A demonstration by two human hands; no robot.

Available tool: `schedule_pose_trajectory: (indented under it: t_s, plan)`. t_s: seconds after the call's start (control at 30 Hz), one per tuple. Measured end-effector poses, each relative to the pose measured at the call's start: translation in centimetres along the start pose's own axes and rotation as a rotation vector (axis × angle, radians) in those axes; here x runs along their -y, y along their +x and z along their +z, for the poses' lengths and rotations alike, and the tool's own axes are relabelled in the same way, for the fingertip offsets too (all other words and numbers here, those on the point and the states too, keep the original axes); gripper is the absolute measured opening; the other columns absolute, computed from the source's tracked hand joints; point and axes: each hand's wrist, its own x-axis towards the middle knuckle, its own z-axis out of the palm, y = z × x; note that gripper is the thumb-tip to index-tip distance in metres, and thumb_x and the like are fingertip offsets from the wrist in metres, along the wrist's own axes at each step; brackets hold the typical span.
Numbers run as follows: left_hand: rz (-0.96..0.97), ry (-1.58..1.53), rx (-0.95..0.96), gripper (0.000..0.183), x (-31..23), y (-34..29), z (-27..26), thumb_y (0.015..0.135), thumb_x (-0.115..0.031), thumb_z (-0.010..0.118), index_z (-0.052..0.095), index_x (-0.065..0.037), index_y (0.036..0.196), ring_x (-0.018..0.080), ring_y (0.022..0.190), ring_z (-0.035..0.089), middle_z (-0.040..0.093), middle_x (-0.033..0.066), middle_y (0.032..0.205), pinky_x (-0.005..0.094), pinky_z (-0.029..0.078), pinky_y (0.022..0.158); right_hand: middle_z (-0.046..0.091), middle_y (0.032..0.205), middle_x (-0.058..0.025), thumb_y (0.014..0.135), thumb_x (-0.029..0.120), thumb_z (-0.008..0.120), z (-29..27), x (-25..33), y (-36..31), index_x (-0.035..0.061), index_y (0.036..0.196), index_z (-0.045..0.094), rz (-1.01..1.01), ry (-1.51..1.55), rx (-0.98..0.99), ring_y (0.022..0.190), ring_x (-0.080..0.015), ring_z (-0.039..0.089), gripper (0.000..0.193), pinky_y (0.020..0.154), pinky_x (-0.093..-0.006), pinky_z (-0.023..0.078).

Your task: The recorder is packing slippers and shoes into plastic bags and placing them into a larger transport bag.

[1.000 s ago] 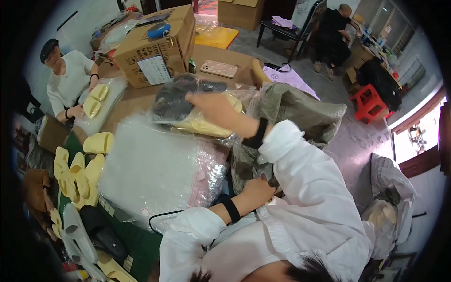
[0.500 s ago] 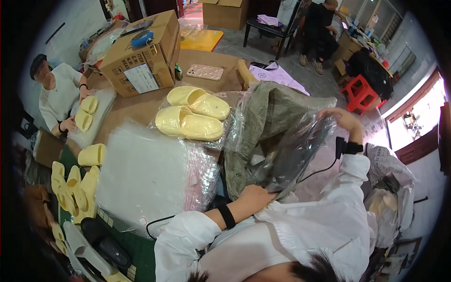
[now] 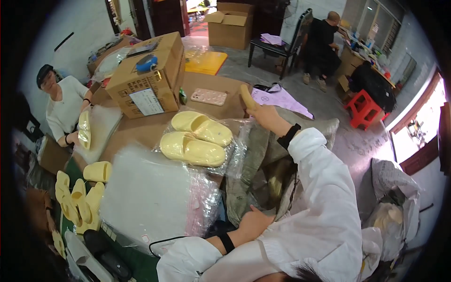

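My right hand point(image 3: 266, 115) reaches out over the far side of the woven sack and closes on a tan, curved object point(image 3: 246, 97) at the table's edge, which looks like a roll of tape seen side-on. My left hand point(image 3: 255, 221) is at the near rim of the open greenish sack point(image 3: 242, 188), its fingers closed over the rim and partly hidden. Inside the sack, clear plastic and something yellowish show dimly. On the table left of the sack, a pair of yellow slippers point(image 3: 197, 152) lies in clear plastic.
A stack of clear plastic bags point(image 3: 145, 192) covers the near table. Loose yellow slippers point(image 3: 80, 202) stand at left, near grey and black ones. Behind are a cardboard box point(image 3: 145, 84), a phone point(image 3: 208, 97) and purple cloth point(image 3: 282, 101). A co-worker point(image 3: 66, 103) handles a yellow slipper.
My right hand has let go of the clear plastic at the sack and moved left and away to the tan object. The plastic has sunk into the sack. The left hand stays at the rim.
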Motion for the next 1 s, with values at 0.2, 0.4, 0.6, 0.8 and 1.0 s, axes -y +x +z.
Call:
schedule_pose_trajectory:
  t_s: [0.2, 0.4, 0.6, 0.8, 1.0]
  plan:
    - [-0.106, -0.082, 0.058, 0.038, -0.1, 0.3, -0.4, 0.085, -0.02, 0.047, 0.051, -0.023, 0.122, 0.0314, 0.058, 0.066, 0.05, 0.0466, 0.101, 0.0365, 0.048, 0.04, 0.06, 0.099, -0.0269, 0.081, 0.008, 0.049, 1.6, 1.2, 6.1, 0.0122, 0.129, 0.038, 0.283, 0.4, -0.155, 0.078, -0.042, 0.062, 0.049, 0.067, -0.0489, 0.049]
    - [-0.231, 0.052, 0.163, 0.037, -0.3, 1.3, -0.8, 0.09, -0.024, 0.042, 0.051, -0.022, 0.126, 0.0492, 0.078, 0.062, 0.048, 0.041, 0.116, 0.0561, 0.05, 0.065, 0.06, 0.112, -0.019, 0.084, 0.013, 0.049, 2.3, -4.1, 9.2, 0.0043, 0.107, 0.06, 0.17, -0.092, 0.074, 0.081, -0.0383, 0.064, 0.027, 0.073, -0.0438, 0.051]
    - [-0.126, 0.238, 0.201, 0.039, -0.4, 0.6, -2.2, 0.092, -0.024, 0.04, 0.049, -0.021, 0.129, 0.051, 0.098, 0.056, 0.048, 0.0393, 0.119, 0.0607, 0.041, 0.083, 0.048, 0.128, -0.0267, 0.085, 0.033, 0.056, -4.8, 9.6, 4.6, 0.0046, 0.135, 0.042, -0.07, 0.687, -0.056, 0.12, -0.034, 0.048, 0.059, 0.098, -0.0467, 0.037]
    - [-0.255, 0.144, 0.197, 0.047, -0.3, -0.1, -2.4, 0.092, -0.033, 0.042, 0.04, -0.025, 0.138, 0.0478, 0.101, 0.056, 0.051, 0.0372, 0.117, 0.0621, 0.04, 0.078, 0.056, 0.112, -0.024, 0.078, 0.017, 0.057, 0.3, 16.6, -1.7, 0.0031, 0.129, 0.049, -0.287, -0.354, -0.187, 0.109, -0.035, 0.052, 0.053, 0.098, -0.0499, 0.035]
    - [-0.273, -0.093, 0.209, 0.052, 1.5, -1.6, -3.8, 0.089, -0.034, 0.048, 0.039, -0.025, 0.139, 0.0308, 0.086, 0.064, 0.066, 0.0145, 0.095, 0.0451, 0.041, 0.065, 0.062, 0.094, -0.0108, 0.073, 0.0, 0.053, -7.8, 7.6, -0.1, 0.0007, 0.099, 0.054, -0.402, 0.401, -0.539, 0.089, -0.0256, 0.06, 0.026, 0.081, -0.0396, 0.045]
